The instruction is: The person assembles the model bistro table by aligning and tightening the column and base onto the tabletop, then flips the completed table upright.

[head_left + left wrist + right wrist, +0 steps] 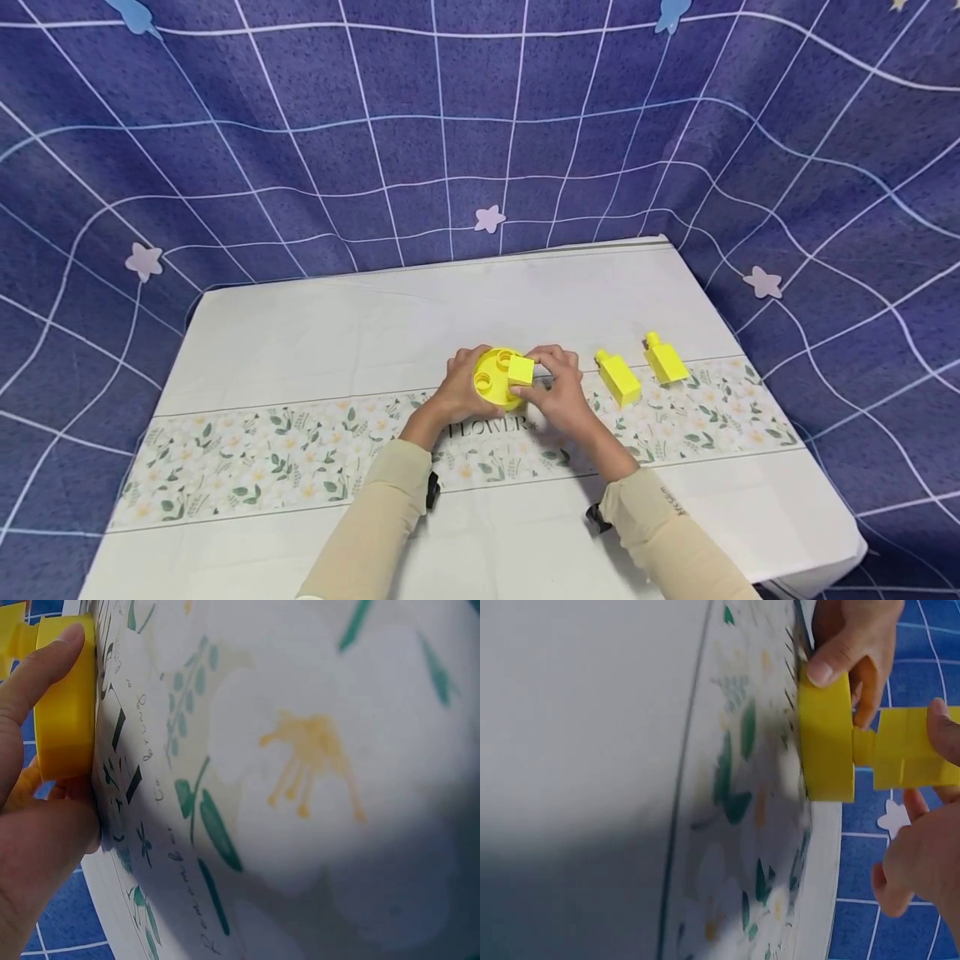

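Note:
A round yellow base (495, 400) with ring-shaped sockets on top lies flat on the table. My left hand (459, 390) grips it from the left, thumb against its side wall. Above one socket stands a yellow rectangular block (521, 370), pinched between the thumb and fingers of my right hand (561, 393). In the right wrist view the block (904, 754) meets the base (825, 750) through a narrower neck; the neck's lower end is hidden at the base's top.
Two more yellow blocks, each with a knobbed end, lie to the right: a nearer block (619, 380) and a farther block (666, 362). A white tablecloth (300, 350) with a floral band covers the table. Blue gridded curtains (480, 142) hang behind and at the sides.

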`<state>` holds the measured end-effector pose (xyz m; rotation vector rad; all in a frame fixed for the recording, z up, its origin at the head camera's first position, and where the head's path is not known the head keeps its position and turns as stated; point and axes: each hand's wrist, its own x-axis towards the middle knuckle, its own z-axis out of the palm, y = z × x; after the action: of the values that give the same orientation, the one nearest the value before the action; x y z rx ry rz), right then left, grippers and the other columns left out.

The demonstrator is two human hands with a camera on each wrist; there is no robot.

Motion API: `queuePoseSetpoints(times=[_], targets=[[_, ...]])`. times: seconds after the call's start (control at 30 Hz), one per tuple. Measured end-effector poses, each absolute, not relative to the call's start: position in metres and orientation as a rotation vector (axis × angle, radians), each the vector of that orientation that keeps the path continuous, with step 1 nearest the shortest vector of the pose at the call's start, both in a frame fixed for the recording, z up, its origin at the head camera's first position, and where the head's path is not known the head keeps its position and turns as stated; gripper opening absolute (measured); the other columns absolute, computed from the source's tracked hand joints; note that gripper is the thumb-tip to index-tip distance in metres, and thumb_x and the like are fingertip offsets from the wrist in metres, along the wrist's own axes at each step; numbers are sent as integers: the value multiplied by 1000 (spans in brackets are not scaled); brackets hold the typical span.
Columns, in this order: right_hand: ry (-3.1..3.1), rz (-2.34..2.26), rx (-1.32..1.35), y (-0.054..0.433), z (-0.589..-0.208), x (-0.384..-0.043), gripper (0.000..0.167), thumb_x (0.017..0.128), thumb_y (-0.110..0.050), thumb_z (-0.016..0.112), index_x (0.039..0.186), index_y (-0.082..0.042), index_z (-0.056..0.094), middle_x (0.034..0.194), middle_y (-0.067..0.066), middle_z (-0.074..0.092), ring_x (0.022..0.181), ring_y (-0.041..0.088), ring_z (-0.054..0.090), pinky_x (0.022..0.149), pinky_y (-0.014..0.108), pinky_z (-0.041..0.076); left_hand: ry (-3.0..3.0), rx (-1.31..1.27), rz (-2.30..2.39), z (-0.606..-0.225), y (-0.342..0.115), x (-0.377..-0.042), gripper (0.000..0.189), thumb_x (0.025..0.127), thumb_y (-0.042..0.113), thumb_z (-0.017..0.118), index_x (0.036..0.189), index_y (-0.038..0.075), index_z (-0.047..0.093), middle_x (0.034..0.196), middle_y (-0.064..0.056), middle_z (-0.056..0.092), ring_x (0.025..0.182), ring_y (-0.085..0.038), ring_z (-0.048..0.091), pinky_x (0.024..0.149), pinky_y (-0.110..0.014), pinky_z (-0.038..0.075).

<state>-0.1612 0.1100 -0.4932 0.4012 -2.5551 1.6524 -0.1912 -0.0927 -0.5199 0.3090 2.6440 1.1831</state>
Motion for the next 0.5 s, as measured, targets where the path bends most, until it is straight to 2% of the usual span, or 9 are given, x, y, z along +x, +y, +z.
queuePoseSetpoints(times=[0.23,0.4,0.5], targets=[[-2429,1425,372,95,-501,-154,32,72,-21,86,93,-12,62,106,0,53,105,22,35,92,46,19,2633,319,1207,-521,-92,-190,114,52,22,94,148,21,33,135,-6,39,117,-23,33,99,-44,38],[-2316,1274,331,86,-508,-148,41,67,-20,89,93,-6,59,103,6,54,97,26,37,87,47,20,2645,317,1203,-520,-91,-189,112,51,22,94,147,22,35,134,-6,40,117,-23,34,98,-44,39],[-2311,1237,299,83,-510,-147,43,71,-22,86,96,-5,56,104,8,52,95,27,36,86,47,21,2653,313,1201,-519,-91,-190,113,51,22,94,147,22,35,133,-6,40,116,-23,34,97,-42,39]])
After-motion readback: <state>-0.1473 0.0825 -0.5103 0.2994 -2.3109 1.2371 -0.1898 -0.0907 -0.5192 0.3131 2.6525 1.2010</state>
